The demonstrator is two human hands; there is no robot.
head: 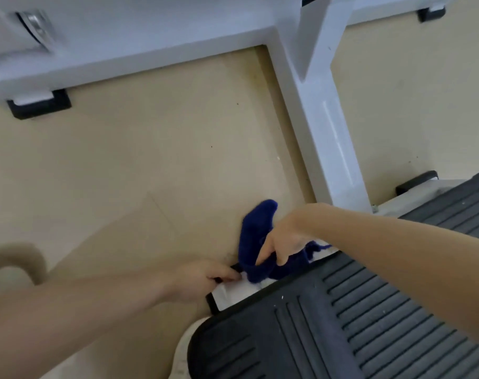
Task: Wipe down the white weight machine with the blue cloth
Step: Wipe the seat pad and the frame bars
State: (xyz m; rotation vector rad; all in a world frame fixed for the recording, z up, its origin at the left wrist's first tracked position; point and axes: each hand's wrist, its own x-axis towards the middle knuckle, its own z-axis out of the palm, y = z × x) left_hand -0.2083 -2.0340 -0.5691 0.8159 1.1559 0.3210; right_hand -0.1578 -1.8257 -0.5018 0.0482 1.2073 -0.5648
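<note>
the white weight machine (pixel 334 138) is seen as a frame running from the upper left of the frame down to the centre right, with a black ribbed footplate (pixel 369 310) at the lower right. at lower centre, the blue cloth (pixel 256 236) is gripped by the right hand (pixel 280 236) against the machine's white end bar, whose black-capped tip is grasped by the left hand (pixel 202 280).

blue cloth (pixel 256 236): dark, fuzzy, bunched, draped over the white weight machine's low end bar | white weight machine (pixel 334 138): glossy frame beams on floor, black-capped feet
</note>
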